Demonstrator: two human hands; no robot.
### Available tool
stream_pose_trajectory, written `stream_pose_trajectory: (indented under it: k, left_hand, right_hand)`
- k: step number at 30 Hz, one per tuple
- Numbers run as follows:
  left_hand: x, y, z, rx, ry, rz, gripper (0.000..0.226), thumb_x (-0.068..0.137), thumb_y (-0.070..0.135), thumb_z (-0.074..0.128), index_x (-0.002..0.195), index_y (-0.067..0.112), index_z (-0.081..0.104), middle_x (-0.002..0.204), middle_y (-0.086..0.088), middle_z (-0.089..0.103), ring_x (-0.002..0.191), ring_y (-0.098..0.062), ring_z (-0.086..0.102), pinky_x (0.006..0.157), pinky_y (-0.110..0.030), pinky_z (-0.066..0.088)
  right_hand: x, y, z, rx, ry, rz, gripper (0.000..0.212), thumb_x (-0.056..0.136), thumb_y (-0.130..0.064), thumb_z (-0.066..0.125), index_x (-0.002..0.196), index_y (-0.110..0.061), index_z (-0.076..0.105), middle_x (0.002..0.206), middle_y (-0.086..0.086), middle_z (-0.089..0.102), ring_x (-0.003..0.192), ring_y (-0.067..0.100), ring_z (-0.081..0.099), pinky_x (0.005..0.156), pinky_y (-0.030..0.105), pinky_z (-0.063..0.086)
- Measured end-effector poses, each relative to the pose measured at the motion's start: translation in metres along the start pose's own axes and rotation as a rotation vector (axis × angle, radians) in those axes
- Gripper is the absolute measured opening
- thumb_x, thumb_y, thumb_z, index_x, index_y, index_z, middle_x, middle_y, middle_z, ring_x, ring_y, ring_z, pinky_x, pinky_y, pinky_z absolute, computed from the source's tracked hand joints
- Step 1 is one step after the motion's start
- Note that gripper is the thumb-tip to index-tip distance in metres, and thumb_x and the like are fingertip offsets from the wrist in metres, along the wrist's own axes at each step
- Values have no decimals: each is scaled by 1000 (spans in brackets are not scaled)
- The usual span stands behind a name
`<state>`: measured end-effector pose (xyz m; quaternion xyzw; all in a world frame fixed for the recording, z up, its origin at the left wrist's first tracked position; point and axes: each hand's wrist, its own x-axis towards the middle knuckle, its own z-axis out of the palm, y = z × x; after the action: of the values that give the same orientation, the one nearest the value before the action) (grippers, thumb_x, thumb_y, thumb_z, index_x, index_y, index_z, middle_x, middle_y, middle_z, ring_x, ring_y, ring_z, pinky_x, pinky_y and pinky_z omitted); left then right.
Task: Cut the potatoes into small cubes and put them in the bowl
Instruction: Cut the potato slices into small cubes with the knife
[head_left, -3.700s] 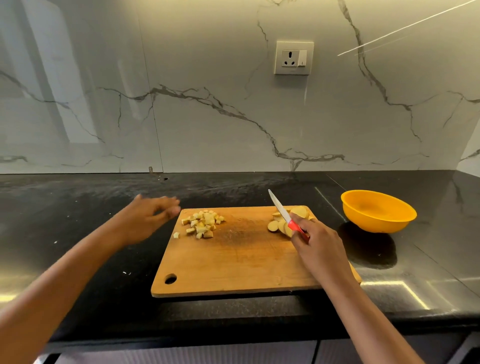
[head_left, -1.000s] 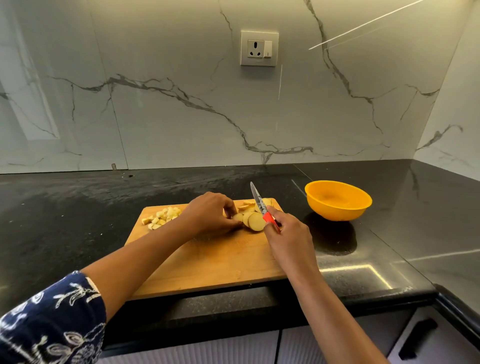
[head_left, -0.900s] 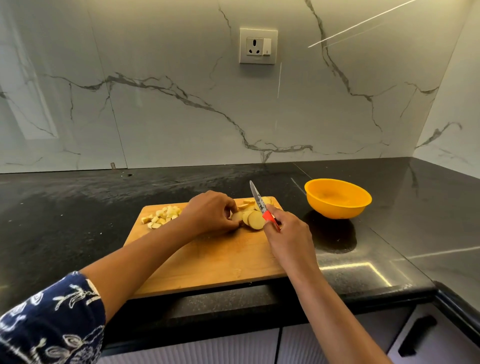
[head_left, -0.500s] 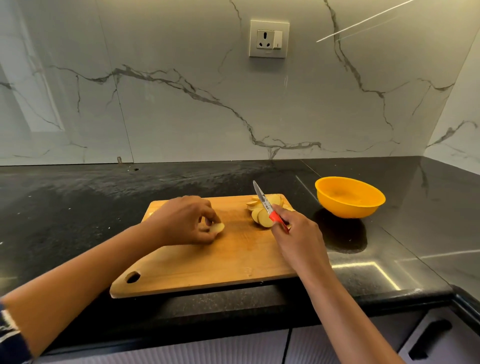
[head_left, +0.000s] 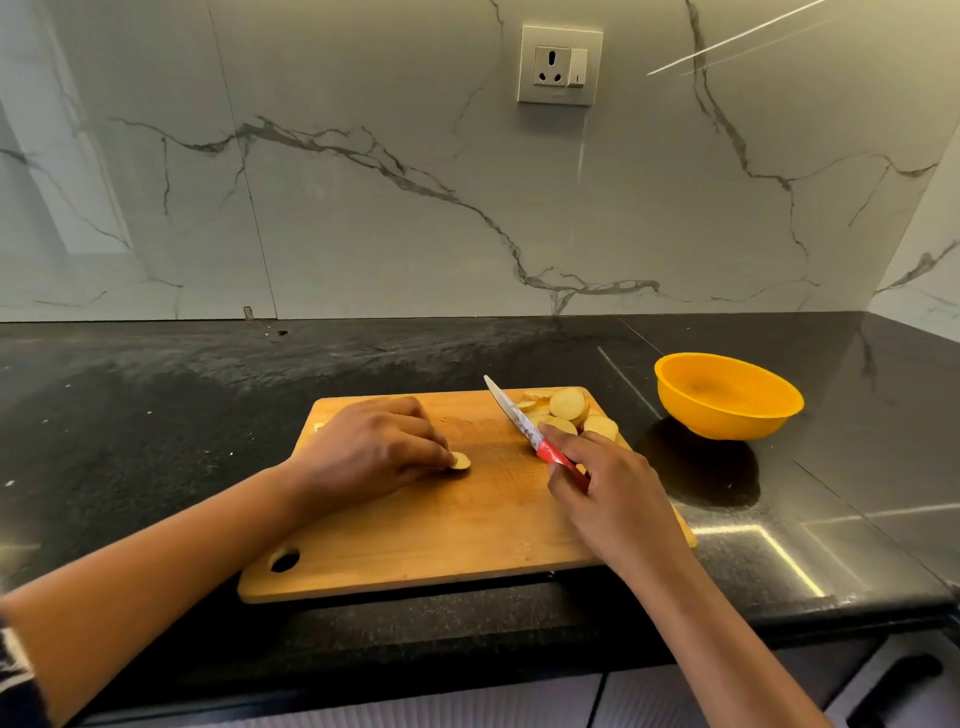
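A person stands at a black stone desk (head_left: 156, 415) in a kitchen, working over a wooden cutting board (head_left: 441, 535) that lies in the lower centre of the frame, its hanging hole toward the lower left corner. The left hand (head_left: 371, 449), fingers curled downward, pinches a single round potato slice (head_left: 460, 461) at its fingertips and holds it flat against the middle of the board. The right hand (head_left: 608, 499) is wrapped around the red handle of a small knife (head_left: 519, 423), forefinger lying along the top of the handle; the speckled blade points toward the upper left, its tip above the far edge of the board, apart from the held slice. Just right of the blade, at the board's upper right corner, sits a loose pile of potato slices (head_left: 569, 410), pale yellow rounds overlapping one another, some leaning on edge. A yellow-orange bowl (head_left: 727, 395) stands upright on the desk at the right of the frame, near the board's far corner but not touching it, casting a dark reflection on the polished stone below. Behind the desk rises a white marble-patterned wall (head_left: 363, 208) with grey veins, carrying a socket and switch plate (head_left: 560, 66) at the upper centre. A patterned dark sleeve (head_left: 15, 670) shows at the lower left edge.
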<state>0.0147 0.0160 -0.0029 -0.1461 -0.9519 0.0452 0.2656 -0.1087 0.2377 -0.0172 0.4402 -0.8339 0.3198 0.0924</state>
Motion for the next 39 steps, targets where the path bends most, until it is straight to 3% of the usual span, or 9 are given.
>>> stream_pose_trajectory:
  k: [3, 6, 10, 16, 24, 30, 39]
  left_hand:
    - [2, -6, 0, 59, 1, 95, 39, 99, 38, 35, 101, 29, 73, 96, 10, 71, 90, -9, 57, 62, -21, 50]
    - [-4, -13, 6, 26, -21, 93, 25, 94, 29, 51, 106, 27, 72, 101, 9, 71, 93, -11, 61, 63, -29, 56]
    - [-11, -17, 7, -6, -45, 87, 25, 93, 26, 58, 115, 28, 68, 108, 9, 70, 99, -11, 62, 67, -34, 56]
    - [-13, -17, 5, 1, -73, 122, 29, 93, 26, 57, 121, 28, 64, 117, 10, 67, 104, -12, 61, 74, -34, 56]
    - [-11, -13, 0, 39, -99, 153, 31, 96, 29, 46, 122, 26, 64, 119, 9, 66, 106, -15, 60, 73, -34, 56]
    - [-12, -13, -1, 66, -119, 162, 34, 94, 28, 46, 124, 27, 62, 121, 10, 64, 107, -16, 57, 69, -36, 56]
    - [-15, -13, -4, 55, -157, 138, 42, 89, 25, 46, 128, 28, 58, 123, 12, 63, 109, -19, 57, 72, -38, 55]
  right_hand:
    - [-4, -2, -3, 13, -8, -27, 48, 95, -29, 53, 140, -36, 40, 109, -13, 58, 89, 2, 46, 73, 13, 34]
    - [-11, -6, -6, 6, -59, -79, 47, 95, -30, 53, 140, -37, 41, 103, -14, 57, 86, 2, 47, 70, 13, 36]
    - [-16, -10, -11, -16, -123, -141, 47, 95, -33, 51, 140, -40, 40, 116, -18, 57, 88, -3, 43, 66, 7, 33]
    - [-21, -23, -9, -84, -135, -229, 47, 97, -35, 44, 142, -41, 35, 95, -17, 47, 84, 6, 48, 64, 14, 37]
    - [-21, -29, -11, -125, -139, -239, 48, 97, -36, 42, 144, -41, 32, 94, -18, 41, 85, 6, 48, 69, 18, 41]
    - [-19, -34, -13, -176, -175, -248, 48, 98, -34, 42, 145, -38, 31, 89, -15, 36, 72, 4, 39, 55, 16, 28]
    - [-16, -39, -16, -188, -211, -251, 49, 98, -32, 42, 146, -36, 30, 92, -16, 37, 76, 3, 40, 56, 14, 31]
